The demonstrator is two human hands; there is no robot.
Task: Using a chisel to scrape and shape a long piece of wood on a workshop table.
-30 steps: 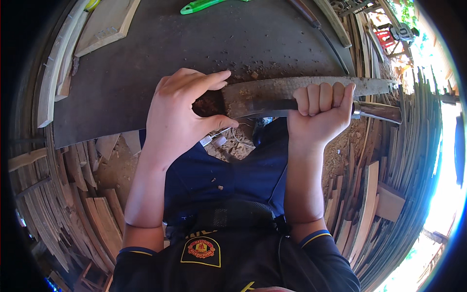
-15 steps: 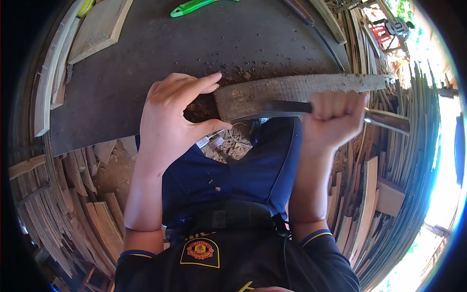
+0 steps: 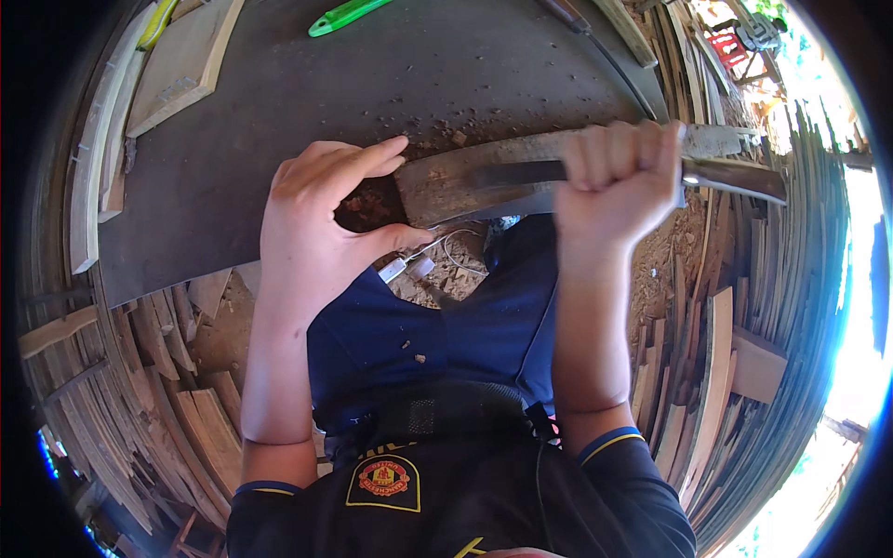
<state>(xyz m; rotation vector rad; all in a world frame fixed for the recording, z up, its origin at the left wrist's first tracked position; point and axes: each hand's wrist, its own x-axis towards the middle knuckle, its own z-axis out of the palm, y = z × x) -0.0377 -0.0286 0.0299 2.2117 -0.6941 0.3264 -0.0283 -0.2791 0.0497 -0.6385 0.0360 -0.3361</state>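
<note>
A long, slightly curved wooden board (image 3: 465,186) with a rough grey-brown face lies crosswise in front of me, near the edge of the dark tabletop. My left hand (image 3: 316,205) spans its left end, thumb at the near edge and fingers at the far edge. My right hand (image 3: 621,172), a little blurred, is closed in a fist over the board around a long tool (image 3: 521,174). This tool's dark flat bar points left along the board, and its brown end (image 3: 735,177) sticks out to the right; its exact kind is unclear. Reddish-brown shavings (image 3: 367,200) show between my left thumb and fingers.
Brown crumbs scatter over the dark tabletop (image 3: 205,186). A green-handled tool (image 3: 346,17) and a thin dark rod (image 3: 619,74) lie farther back. Boards with nails (image 3: 191,79) rest at left. Wood strips (image 3: 772,288) crowd both sides. A white cable (image 3: 456,251) is below.
My right hand has moved left and away from me with the tool, which slides along the board. My left hand keeps its place at the board's end. The whole view has shifted slightly.
</note>
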